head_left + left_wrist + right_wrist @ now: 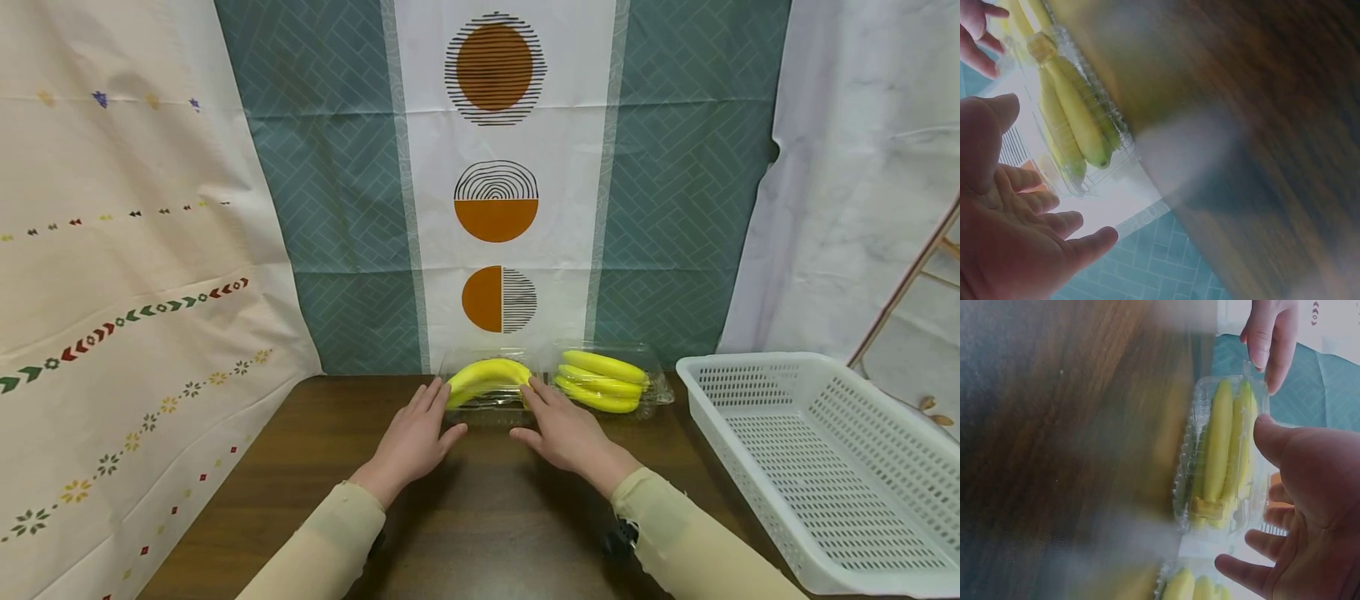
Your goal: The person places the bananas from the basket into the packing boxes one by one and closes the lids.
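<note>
A clear plastic clamshell box with a bunch of bananas inside sits at the back of the brown table. My left hand is at its left end and my right hand at its right end, fingers extended. In the left wrist view the left palm faces the box, with the bananas seen through the plastic. The right wrist view shows the right hand beside the box, fingers spread. Whether the fingertips touch the plastic, I cannot tell. Neither hand grips anything.
Just right of the box stands a second clear box with bananas. A white perforated plastic basket occupies the table's right side. Patterned cloth hangs behind the table, and a pale embroidered cloth borders its left edge.
</note>
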Demonstrator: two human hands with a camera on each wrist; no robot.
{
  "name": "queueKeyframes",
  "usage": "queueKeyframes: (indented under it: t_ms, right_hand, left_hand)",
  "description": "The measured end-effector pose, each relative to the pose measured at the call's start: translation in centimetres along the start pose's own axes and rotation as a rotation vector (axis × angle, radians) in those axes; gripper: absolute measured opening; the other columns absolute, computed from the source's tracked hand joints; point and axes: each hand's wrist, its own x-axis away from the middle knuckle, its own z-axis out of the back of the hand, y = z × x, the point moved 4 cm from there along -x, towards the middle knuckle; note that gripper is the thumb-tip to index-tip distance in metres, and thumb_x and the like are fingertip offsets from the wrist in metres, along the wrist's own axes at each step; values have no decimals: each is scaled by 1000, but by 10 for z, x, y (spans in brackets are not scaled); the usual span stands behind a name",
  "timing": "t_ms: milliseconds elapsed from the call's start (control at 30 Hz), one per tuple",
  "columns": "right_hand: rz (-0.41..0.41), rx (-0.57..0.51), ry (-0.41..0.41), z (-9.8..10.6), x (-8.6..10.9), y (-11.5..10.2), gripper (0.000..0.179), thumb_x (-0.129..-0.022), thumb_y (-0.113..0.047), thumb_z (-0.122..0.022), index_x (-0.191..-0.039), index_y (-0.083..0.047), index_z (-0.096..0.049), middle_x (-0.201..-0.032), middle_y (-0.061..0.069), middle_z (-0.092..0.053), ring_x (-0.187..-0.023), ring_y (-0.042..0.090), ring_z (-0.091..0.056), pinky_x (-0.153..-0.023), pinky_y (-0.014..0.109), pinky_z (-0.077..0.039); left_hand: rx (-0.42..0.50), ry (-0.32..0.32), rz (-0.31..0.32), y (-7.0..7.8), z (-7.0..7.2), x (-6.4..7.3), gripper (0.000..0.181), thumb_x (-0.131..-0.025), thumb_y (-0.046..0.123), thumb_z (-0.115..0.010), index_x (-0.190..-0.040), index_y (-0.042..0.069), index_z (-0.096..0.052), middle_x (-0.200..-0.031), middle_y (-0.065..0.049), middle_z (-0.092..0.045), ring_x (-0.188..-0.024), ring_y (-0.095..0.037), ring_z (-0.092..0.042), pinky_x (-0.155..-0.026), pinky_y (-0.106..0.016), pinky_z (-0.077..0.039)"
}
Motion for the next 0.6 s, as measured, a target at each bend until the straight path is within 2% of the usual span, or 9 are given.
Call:
queueKeyframes:
  t_ms: [600]
  right_hand:
    - [-1,2,12,-3,-7,4,81,-109,-48,-70,-170,-3,-41,-177,21,-33,-158,41,-42,-122,58,-43]
  left_hand:
    - [26,5,4,-3,-3,-9,84,-110,44,-69,-173,1,-32,-180,-21,-26,-166,-45,-22,-126,-69,-31]
